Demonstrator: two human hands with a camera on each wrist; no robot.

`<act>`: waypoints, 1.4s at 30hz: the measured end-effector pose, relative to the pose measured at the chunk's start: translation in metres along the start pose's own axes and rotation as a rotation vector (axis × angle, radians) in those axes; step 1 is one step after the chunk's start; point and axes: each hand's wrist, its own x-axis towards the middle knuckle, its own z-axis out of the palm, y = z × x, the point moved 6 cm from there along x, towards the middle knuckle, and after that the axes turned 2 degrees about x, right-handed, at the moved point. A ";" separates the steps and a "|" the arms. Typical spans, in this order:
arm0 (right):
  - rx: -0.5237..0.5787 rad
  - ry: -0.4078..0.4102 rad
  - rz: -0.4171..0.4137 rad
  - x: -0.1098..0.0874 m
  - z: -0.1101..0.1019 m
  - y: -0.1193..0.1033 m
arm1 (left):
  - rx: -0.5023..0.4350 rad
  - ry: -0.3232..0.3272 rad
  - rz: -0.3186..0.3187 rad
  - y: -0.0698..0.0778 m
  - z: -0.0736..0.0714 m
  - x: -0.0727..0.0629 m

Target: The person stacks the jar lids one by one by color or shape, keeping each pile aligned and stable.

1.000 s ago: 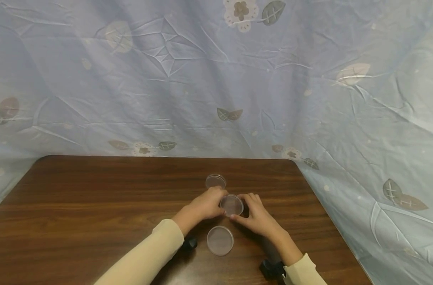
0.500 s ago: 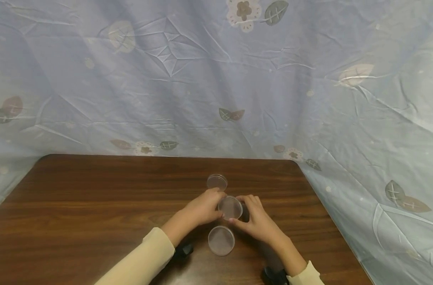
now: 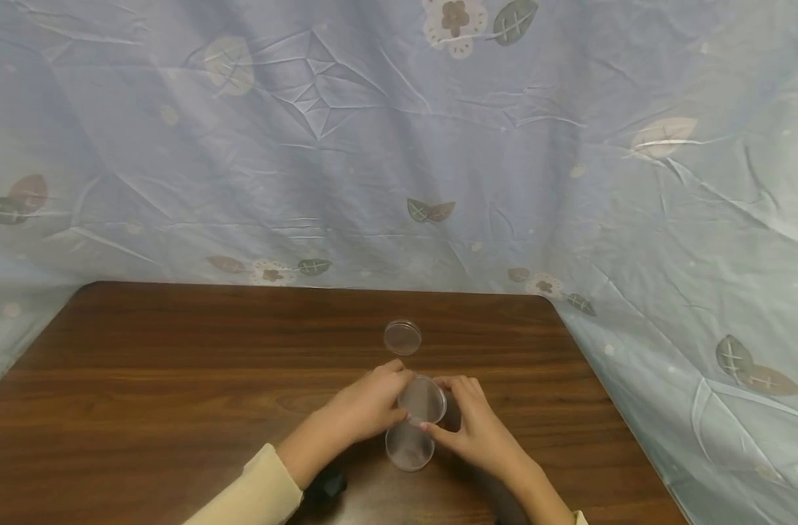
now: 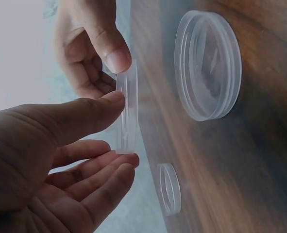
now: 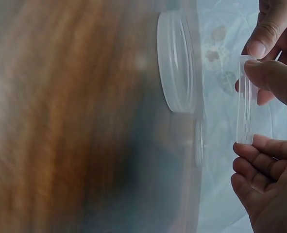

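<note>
My left hand (image 3: 356, 410) and right hand (image 3: 479, 430) together hold a clear round petri dish (image 3: 422, 399) by its rim, raised off the table. In the left wrist view the held petri dish (image 4: 128, 119) appears edge-on, pinched between thumbs and fingers of both hands. Below it a second clear petri dish (image 3: 410, 453) lies on the table, partly hidden by the held one in the head view. Farther back lies a smaller-looking clear petri dish (image 3: 402, 337), with neither hand touching it.
Everything lies on a dark brown wood-grain table (image 3: 176, 364). A pale floral curtain (image 3: 346, 168) hangs behind and along the right side. Beneath the left forearm a black wrist device (image 3: 330, 481) shows.
Both hands have moved nearer to the person with the held petri dish, which now overlaps the near dish in the head view. The two dishes on the table stay put.
</note>
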 end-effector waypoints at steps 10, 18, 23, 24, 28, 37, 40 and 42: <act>-0.017 -0.058 -0.025 -0.012 0.012 -0.007 | -0.007 0.014 -0.005 0.001 0.009 -0.020; -0.039 -0.073 -0.014 -0.022 0.020 -0.008 | -0.026 -0.017 -0.033 0.001 0.019 -0.029; -0.051 -0.073 -0.023 -0.026 0.024 -0.008 | -0.046 -0.012 -0.034 0.000 0.025 -0.035; -0.055 -0.071 -0.026 -0.027 0.024 -0.008 | -0.046 -0.013 -0.034 0.001 0.026 -0.035; -0.059 -0.080 -0.024 -0.029 0.027 -0.007 | -0.060 -0.017 -0.028 0.000 0.028 -0.038; -0.068 -0.110 -0.031 -0.028 0.030 -0.007 | -0.070 0.006 -0.016 -0.002 0.031 -0.042; -0.075 -0.115 -0.036 -0.029 0.030 -0.008 | -0.072 0.002 -0.021 -0.002 0.033 -0.043; -0.076 -0.116 -0.038 -0.030 0.030 -0.009 | -0.077 -0.006 -0.029 -0.002 0.034 -0.042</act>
